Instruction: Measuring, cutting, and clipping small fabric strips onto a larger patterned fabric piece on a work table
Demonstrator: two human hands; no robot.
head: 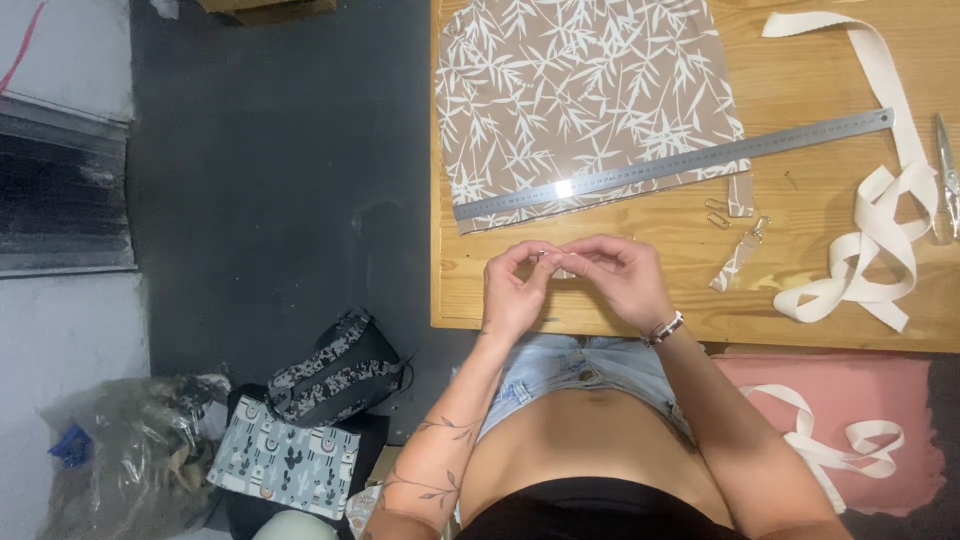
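Both hands meet just above the near edge of the bench (pixel 480 300): the left hand (pixel 512 290) and the right hand (pixel 625 275) are each closed in a fingertip pinch on one small item (pixel 556 258), pale with a glint of metal, too small to identify with certainty. It is held between the two hands, clear of the wood, directly in front of the person's body. In my judgement the work is fine fingertip work, and it goes best with the pinch kept light, the wrists steadied low near the bench edge, and the item kept over the wood so that a slip lands it on the bench, not on the floor. Just beyond the right hand, slightly right, lie a short printed strap piece with a metal clip (pixel 738 258) and a loose metal clip (pixel 716 212); both are near but not touching the hands. Further out, a steel ruler (pixel 675 163) lies aslant across the near edge of a tan leaf-print fabric (pixel 585 90). To the right, a cream webbing strap (pixel 885 215) loops loosely, with small snips (pixel 945 180) at the far right edge. Nothing obstructs the hands; the webbing loops and small clips are the nearest snag risks. On the dark floor (pixel 280 200) to the left sit a patterned bag (pixel 335 372) and a cactus-print pouch (pixel 285 462); pink fabric (pixel 900 400) lies below the bench at right.
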